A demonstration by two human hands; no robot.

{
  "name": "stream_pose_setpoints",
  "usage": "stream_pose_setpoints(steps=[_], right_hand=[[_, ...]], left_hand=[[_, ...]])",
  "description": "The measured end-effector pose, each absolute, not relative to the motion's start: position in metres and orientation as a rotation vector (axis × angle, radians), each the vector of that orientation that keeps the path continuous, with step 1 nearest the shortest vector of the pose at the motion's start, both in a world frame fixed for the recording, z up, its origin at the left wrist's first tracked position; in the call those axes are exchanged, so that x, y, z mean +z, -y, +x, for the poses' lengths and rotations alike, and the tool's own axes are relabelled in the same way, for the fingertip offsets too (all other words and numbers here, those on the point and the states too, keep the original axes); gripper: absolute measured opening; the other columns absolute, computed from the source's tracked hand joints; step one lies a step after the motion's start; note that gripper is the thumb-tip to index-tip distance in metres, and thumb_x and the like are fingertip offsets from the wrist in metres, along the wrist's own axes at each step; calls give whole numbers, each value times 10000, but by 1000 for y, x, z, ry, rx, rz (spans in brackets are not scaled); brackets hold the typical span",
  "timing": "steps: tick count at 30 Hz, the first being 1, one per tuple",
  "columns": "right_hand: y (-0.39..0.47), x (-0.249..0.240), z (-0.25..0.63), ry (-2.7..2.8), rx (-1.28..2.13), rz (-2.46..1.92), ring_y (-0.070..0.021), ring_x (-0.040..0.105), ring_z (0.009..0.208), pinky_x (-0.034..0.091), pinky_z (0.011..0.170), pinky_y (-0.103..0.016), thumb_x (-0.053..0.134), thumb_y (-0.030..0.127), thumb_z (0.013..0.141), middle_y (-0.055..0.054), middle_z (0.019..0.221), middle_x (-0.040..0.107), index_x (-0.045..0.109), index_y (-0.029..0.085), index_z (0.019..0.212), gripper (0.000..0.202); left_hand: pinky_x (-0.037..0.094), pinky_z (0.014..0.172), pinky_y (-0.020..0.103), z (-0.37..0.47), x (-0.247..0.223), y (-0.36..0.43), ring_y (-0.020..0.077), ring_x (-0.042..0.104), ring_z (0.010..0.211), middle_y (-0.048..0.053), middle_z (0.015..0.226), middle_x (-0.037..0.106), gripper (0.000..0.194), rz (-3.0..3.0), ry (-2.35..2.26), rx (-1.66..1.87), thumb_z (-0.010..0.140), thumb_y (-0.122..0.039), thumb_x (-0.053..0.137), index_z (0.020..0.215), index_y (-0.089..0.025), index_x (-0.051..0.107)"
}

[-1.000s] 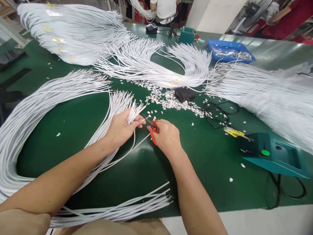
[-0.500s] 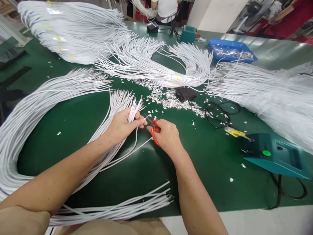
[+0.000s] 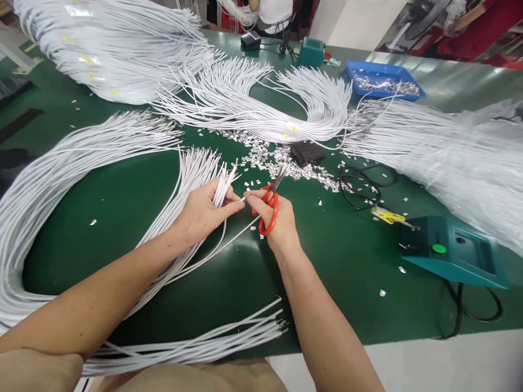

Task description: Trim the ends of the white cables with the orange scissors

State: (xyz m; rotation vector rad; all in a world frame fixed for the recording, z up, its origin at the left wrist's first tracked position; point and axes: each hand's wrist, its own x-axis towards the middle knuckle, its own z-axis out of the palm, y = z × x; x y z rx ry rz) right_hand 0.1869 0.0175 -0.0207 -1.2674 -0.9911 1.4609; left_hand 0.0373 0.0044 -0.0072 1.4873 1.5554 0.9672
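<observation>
My left hand [image 3: 205, 211] is closed around several white cables [image 3: 223, 188], their ends sticking up past the fingers. Between its thumb and forefinger it pinches the end of one cable. Hooked in my right hand [image 3: 278, 218] is a pair of scissors [image 3: 269, 209] with red handles, blades pointing up and away from the cables. That hand's thumb and forefinger meet at the pinched cable end, close to my left fingertips. More cables of the same bundle [image 3: 200, 163] fan out just behind my left hand.
Silvery scraps [image 3: 265, 158] lie scattered mid-table. Around them are a looped cable bundle [image 3: 281, 120], a large cable stack [image 3: 118, 49], a plastic-covered bundle [image 3: 457, 147] and a blue tray [image 3: 384, 68]. A teal device [image 3: 453, 250] with a black cord stands at right; loose cables [image 3: 212, 345] lie near me.
The scissors have swung away from the cable end, so their blades now point up. My right thumb and forefinger have come to the cable end. My left hand keeps its hold.
</observation>
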Motion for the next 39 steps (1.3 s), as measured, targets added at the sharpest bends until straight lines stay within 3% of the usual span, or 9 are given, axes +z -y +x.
stream_pose_setpoints(steps=[5, 10, 14, 17, 20, 24, 30, 36, 39], right_hand=[[-18, -25, 185, 851, 1579, -1154, -94, 446, 563, 351, 584, -255, 721, 260, 632, 45, 540, 510, 691, 163, 667, 108], [-16, -27, 179, 813, 1719, -1020, -103, 450, 586, 358, 589, -262, 676, 254, 646, 14, 585, 554, 646, 164, 608, 101], [-16, -28, 179, 860, 1611, -1134, -99, 427, 556, 331, 564, -259, 693, 276, 652, 29, 544, 534, 646, 171, 626, 118], [-18, -29, 183, 893, 1459, -1267, -93, 401, 534, 319, 558, -262, 715, 354, 675, 44, 509, 474, 609, 176, 564, 235], [-19, -27, 187, 928, 1343, -1293, -100, 433, 581, 357, 603, -261, 720, 407, 689, 35, 562, 504, 622, 177, 573, 276], [-16, -21, 185, 1018, 1451, -1160, -116, 503, 631, 420, 682, -272, 711, 397, 706, 26, 611, 558, 695, 182, 695, 216], [-17, -14, 194, 1157, 1372, -1243, -133, 540, 664, 428, 678, -282, 698, 310, 675, 0, 699, 631, 699, 172, 694, 139], [-21, -8, 211, 1150, 975, -1413, -129, 511, 665, 406, 660, -280, 613, 281, 740, 1, 774, 642, 720, 199, 823, 158], [-22, -10, 207, 1127, 1113, -1322, -144, 548, 743, 423, 724, -281, 628, 323, 763, -9, 801, 657, 727, 204, 784, 156]], left_hand=[[482, 716, 290, 35, -9, -6, 147, 636, 705, -4, 781, 697, 211, 1346, -1432, 1001, 717, -279, 733, 775, -180, 555], [435, 639, 257, 33, -12, -7, 107, 591, 626, -19, 718, 653, 236, 1062, -1095, 951, 782, -272, 691, 758, -184, 473], [353, 569, 228, 35, -10, -6, 66, 493, 550, -44, 662, 592, 280, 921, -920, 881, 808, -269, 679, 741, -186, 420], [345, 573, 225, 35, -8, -6, 65, 498, 556, -42, 672, 603, 286, 919, -944, 883, 813, -259, 677, 746, -188, 409], [367, 587, 234, 35, -11, -7, 86, 556, 601, -18, 726, 648, 287, 967, -1040, 937, 798, -261, 694, 748, -189, 420], [427, 632, 255, 33, -17, -9, 119, 618, 646, -14, 752, 671, 300, 1026, -1124, 966, 760, -297, 733, 753, -191, 453], [489, 793, 313, 23, -16, -12, 198, 637, 926, 59, 951, 693, 319, 1106, -1235, 835, 776, -450, 701, 915, -164, 675], [517, 745, 304, 23, -10, -14, 170, 663, 755, 33, 798, 712, 290, 1080, -1242, 776, 698, -388, 776, 884, -175, 713], [516, 716, 304, 28, -5, -12, 173, 671, 706, 18, 727, 706, 268, 1078, -1290, 773, 666, -348, 797, 838, -175, 687]])
